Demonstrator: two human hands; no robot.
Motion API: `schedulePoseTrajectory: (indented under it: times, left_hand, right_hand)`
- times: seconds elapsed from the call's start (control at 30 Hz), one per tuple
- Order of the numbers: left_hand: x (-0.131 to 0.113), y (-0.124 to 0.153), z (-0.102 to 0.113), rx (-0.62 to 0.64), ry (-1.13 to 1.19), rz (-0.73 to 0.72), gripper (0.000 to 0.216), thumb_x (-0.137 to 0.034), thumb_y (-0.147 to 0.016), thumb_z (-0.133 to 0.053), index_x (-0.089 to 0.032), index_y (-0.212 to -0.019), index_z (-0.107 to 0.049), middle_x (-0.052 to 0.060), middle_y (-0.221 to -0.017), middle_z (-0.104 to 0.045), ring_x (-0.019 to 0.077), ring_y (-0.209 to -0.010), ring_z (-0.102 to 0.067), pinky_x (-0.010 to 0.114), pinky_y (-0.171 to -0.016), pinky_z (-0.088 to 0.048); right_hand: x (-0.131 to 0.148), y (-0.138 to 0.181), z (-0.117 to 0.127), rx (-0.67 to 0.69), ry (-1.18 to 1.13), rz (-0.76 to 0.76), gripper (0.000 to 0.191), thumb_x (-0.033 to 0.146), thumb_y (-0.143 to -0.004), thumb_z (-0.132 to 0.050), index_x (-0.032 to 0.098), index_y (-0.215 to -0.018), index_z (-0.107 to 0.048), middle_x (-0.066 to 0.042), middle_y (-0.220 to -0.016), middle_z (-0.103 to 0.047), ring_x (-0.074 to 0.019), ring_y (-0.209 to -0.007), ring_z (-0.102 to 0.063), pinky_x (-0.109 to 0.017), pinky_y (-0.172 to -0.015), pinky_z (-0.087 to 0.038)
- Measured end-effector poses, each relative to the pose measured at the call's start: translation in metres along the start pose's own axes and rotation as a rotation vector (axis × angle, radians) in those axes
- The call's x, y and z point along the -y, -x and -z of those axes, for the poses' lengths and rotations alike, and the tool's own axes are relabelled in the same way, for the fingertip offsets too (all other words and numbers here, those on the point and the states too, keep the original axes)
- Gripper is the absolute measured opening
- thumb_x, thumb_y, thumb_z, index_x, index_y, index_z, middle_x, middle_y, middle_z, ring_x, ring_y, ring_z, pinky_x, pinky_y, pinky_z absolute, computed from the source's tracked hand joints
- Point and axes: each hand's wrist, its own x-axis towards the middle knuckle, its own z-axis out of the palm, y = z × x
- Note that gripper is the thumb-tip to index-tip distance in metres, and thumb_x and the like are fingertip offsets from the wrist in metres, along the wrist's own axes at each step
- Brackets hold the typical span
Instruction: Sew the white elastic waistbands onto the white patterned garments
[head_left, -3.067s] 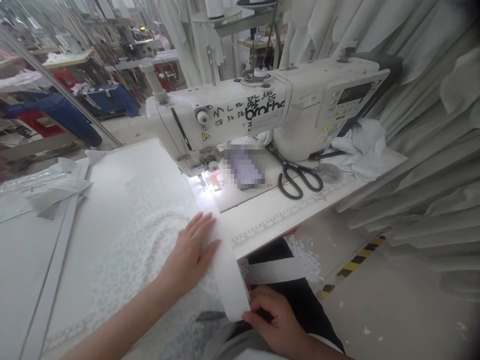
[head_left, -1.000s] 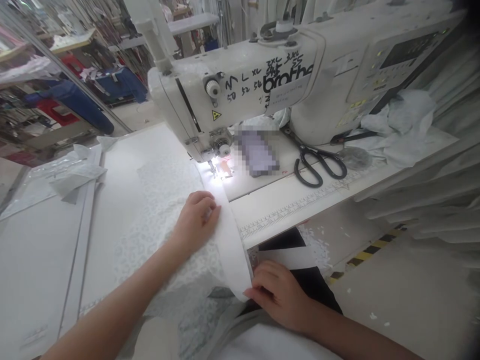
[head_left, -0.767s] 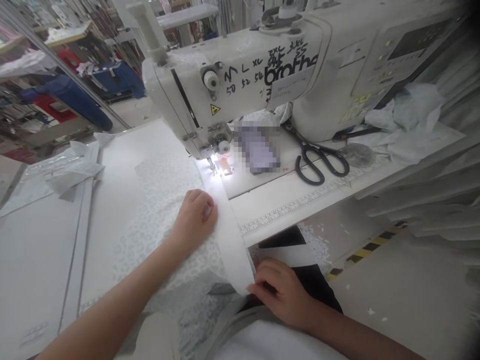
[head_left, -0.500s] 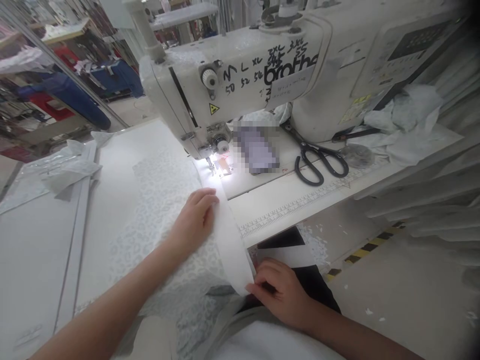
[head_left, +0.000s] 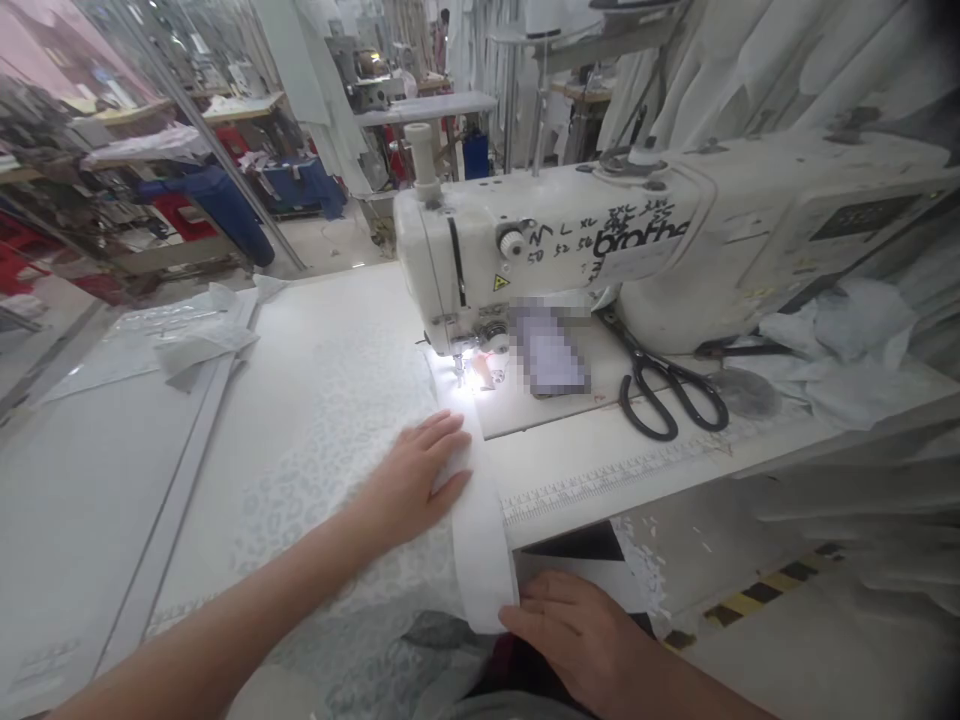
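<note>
My left hand (head_left: 417,482) lies flat with fingers stretched out on pale leopard-patterned fabric (head_left: 315,470), pressing it beside a plain white band (head_left: 480,520). The band runs from the lit needle area (head_left: 466,368) of the white sewing machine (head_left: 637,250) down over the table's front edge. My right hand (head_left: 577,630) is below the table edge, its fingers curled at the band's lower end, touching its edge; whether it pinches the band is unclear.
Black scissors (head_left: 664,390) lie on the machine bed right of the needle, near a blurred card (head_left: 551,350). Crumpled white cloth (head_left: 847,350) sits at the far right. Folded pieces (head_left: 195,340) lie at the table's left. A ruler strip (head_left: 615,480) edges the table.
My left hand has flattened from a curled grip to stretched fingers on the fabric. The view has pulled back and shifted left. My right hand stays at the band's lower end.
</note>
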Motion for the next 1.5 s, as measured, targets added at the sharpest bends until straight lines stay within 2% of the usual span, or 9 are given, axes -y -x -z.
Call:
schedulePoseTrajectory:
  times: [0.1, 0.2, 0.3, 0.8, 1.03, 1.17, 1.33, 1.43, 1.5]
  left_hand:
    - [-0.001, 0.002, 0.002, 0.004, 0.006, -0.001, 0.038, -0.033, -0.088, -0.041, -0.021, -0.124, -0.046, 0.008, -0.136, -0.042, 0.0258, -0.13, -0.031, 0.05, -0.104, -0.032]
    - [0.0, 0.001, 0.002, -0.005, 0.009, -0.005, 0.037, -0.032, -0.088, -0.042, -0.021, -0.122, -0.047, 0.008, -0.135, -0.043, 0.0259, -0.129, -0.032, 0.048, -0.104, -0.032]
    - [0.005, -0.003, 0.003, -0.018, -0.003, 0.007, 0.036, -0.033, -0.087, -0.043, -0.022, -0.12, -0.047, 0.007, -0.135, -0.043, 0.026, -0.128, -0.034, 0.049, -0.103, -0.032]
    - [0.049, -0.053, 0.013, -0.037, -0.107, -0.018, 0.035, -0.037, -0.087, -0.042, -0.021, -0.117, -0.045, 0.008, -0.134, -0.042, 0.0244, -0.125, -0.036, 0.045, -0.099, -0.035]
    - [0.069, -0.075, 0.023, -0.043, -0.133, -0.003, 0.036, -0.041, -0.089, -0.036, -0.013, -0.105, -0.054, 0.004, -0.097, -0.055, 0.0211, -0.098, -0.052, 0.04, -0.089, -0.044]
    - [0.077, -0.082, 0.03, -0.043, -0.144, 0.006, 0.038, -0.039, -0.092, -0.033, -0.01, -0.088, -0.057, 0.008, -0.093, -0.056, 0.0206, -0.093, -0.052, 0.04, -0.084, -0.046]
    - [0.034, -0.032, 0.028, 0.075, -0.095, -0.182, 0.046, -0.047, -0.086, -0.044, -0.016, -0.121, -0.047, 0.007, -0.124, -0.049, 0.0225, -0.113, -0.044, 0.039, -0.093, -0.042]
    - [-0.012, 0.025, 0.009, 0.185, -0.162, -0.471, 0.06, -0.049, -0.08, -0.053, -0.024, -0.133, -0.037, 0.003, -0.137, -0.039, 0.0254, -0.12, -0.038, 0.042, -0.097, -0.037]
    - [-0.036, 0.054, -0.008, 0.06, -0.288, -0.5, 0.048, -0.032, -0.084, -0.051, -0.026, -0.131, -0.04, 0.003, -0.133, -0.044, 0.0251, -0.116, -0.041, 0.041, -0.093, -0.036]
  right_hand:
    - [0.0, -0.007, 0.002, -0.017, 0.092, 0.069, 0.023, 0.004, -0.084, -0.047, 0.015, -0.102, -0.055, -0.006, -0.071, -0.063, -0.017, -0.067, -0.054, -0.032, -0.063, -0.05]
    - [0.002, -0.013, 0.001, -0.038, 0.079, 0.018, 0.014, 0.009, -0.085, -0.048, 0.017, -0.09, -0.058, -0.007, -0.075, -0.063, -0.0196, -0.077, -0.056, -0.034, -0.069, -0.051]
    - [0.002, -0.023, 0.003, -0.027, -0.031, -0.047, 0.016, 0.005, -0.084, -0.046, 0.017, -0.086, -0.056, -0.006, -0.082, -0.063, -0.0189, -0.085, -0.055, -0.033, -0.076, -0.05]
    - [-0.039, -0.08, 0.02, -0.032, -0.114, -0.27, 0.018, 0.004, -0.078, -0.043, 0.018, -0.075, -0.054, -0.003, -0.073, -0.058, -0.0161, -0.071, -0.05, -0.03, -0.064, -0.042]
    - [-0.062, -0.108, 0.023, -0.008, -0.087, -0.298, 0.02, 0.0, -0.073, -0.044, 0.016, -0.07, -0.056, -0.002, -0.069, -0.058, -0.0162, -0.069, -0.051, -0.029, -0.062, -0.04]
    - [-0.068, -0.119, 0.027, -0.011, -0.08, -0.312, 0.021, 0.0, -0.074, -0.045, 0.016, -0.074, -0.058, -0.002, -0.072, -0.06, -0.0173, -0.072, -0.053, -0.031, -0.065, -0.043]
    - [-0.034, -0.061, 0.021, -0.13, -0.063, -0.287, 0.032, 0.006, -0.082, -0.042, 0.022, -0.107, -0.053, -0.008, -0.108, -0.057, -0.0212, -0.1, -0.053, -0.037, -0.084, -0.046]
    - [-0.015, -0.004, 0.004, -0.22, -0.119, -0.329, 0.026, 0.011, -0.08, -0.042, 0.026, -0.098, -0.053, -0.005, -0.083, -0.06, -0.0219, -0.075, -0.057, -0.036, -0.064, -0.049]
    - [-0.015, 0.02, -0.01, -0.23, -0.207, -0.536, 0.018, 0.015, -0.082, -0.041, 0.024, -0.09, -0.055, -0.004, -0.077, -0.06, -0.0209, -0.07, -0.058, -0.034, -0.061, -0.048]
